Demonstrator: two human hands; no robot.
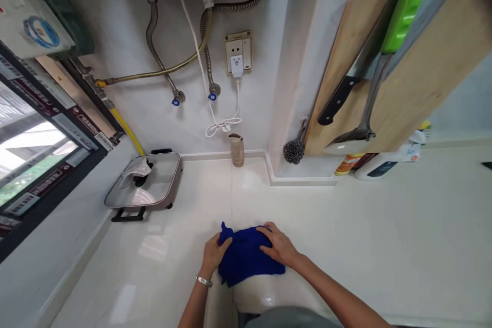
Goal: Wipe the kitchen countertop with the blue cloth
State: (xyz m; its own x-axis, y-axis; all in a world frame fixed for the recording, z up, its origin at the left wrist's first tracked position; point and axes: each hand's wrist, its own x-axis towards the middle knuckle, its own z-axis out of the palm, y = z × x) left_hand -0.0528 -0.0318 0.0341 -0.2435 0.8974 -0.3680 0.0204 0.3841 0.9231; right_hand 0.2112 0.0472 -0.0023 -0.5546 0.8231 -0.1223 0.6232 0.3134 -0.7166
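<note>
A dark blue cloth (251, 256) lies bunched and partly spread on the white counter (192, 256), close to its front edge. At the cloth's left edge my left hand (215, 253) pinches a fold between thumb and fingers; a small peak of cloth stands above it. A silver bracelet is on my left wrist. My right hand (280, 247) rests on the cloth's upper right part, fingers apart and palm down.
A lidded electric pan (149, 182) sits at the back left, and a brown bottle (237, 151) stands near the back wall. Knife (338, 100), spatula, cutting board (430, 82) and steel scrubber (293, 151) hang at right, above several bottles.
</note>
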